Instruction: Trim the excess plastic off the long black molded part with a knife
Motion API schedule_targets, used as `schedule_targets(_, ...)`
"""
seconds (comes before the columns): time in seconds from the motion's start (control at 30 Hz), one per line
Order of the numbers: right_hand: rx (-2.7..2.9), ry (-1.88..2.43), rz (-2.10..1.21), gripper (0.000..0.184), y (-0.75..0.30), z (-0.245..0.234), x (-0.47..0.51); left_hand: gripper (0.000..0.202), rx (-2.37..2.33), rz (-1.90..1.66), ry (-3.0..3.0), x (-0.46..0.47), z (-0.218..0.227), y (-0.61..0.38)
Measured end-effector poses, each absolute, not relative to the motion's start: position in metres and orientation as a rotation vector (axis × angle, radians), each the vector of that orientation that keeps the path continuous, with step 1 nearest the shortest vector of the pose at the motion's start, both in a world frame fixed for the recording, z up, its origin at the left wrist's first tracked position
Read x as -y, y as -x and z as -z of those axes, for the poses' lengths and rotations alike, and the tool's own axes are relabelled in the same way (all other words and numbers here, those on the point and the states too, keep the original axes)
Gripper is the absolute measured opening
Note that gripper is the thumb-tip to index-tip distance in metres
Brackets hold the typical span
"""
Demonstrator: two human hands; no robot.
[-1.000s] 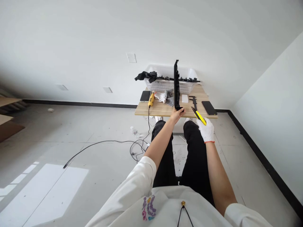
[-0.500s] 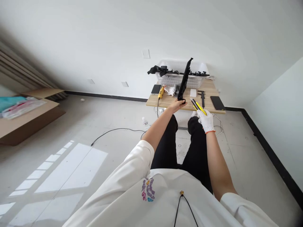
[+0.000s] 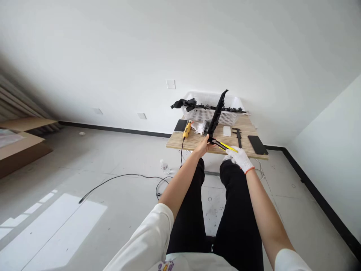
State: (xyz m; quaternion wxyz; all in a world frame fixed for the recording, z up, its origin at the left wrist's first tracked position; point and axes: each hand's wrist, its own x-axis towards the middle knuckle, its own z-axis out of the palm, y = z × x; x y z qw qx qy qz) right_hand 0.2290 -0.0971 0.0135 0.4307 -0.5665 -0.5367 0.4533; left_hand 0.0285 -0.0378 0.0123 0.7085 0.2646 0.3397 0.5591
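Note:
Bare, my left hand (image 3: 204,146) is closed round the lower end of a long black plastic part (image 3: 216,116), which stands tilted up over the table's near edge. In a white knitted glove, my right hand (image 3: 239,157) grips a yellow-and-black utility knife (image 3: 228,147). The knife's front end points left and meets the lower end of the plastic part beside my left fingers. Whether the blade touches the plastic is too small to tell.
On the wooden table (image 3: 176,142) are a yellow corded rotary tool (image 3: 186,130), white cloth (image 3: 198,127), a white box (image 3: 227,131), black calipers (image 3: 238,137) and two dark phone-like slabs. Behind stands a white basket (image 3: 194,114) with black parts. A bottle (image 3: 164,165) and cable lie on the floor.
My right hand has brought the utility knife left, up to the lower end of the black plastic part. The camera view has tilted up slightly, so the table sits lower.

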Motion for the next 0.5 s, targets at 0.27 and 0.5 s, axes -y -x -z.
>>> schedule_targets(0.27, 1.348, 1.446, -1.066, 0.048, -0.222, -0.002, 0.085, 0.004, -0.729, -1.167, -0.527, 0.036, -0.007, -0.018)
schedule_targets(0.5, 1.388, 1.497, -1.142, 0.044, -0.215, 0.007, 0.094, 0.003, -0.721, -1.182, -0.447, 0.037, 0.002, -0.020)
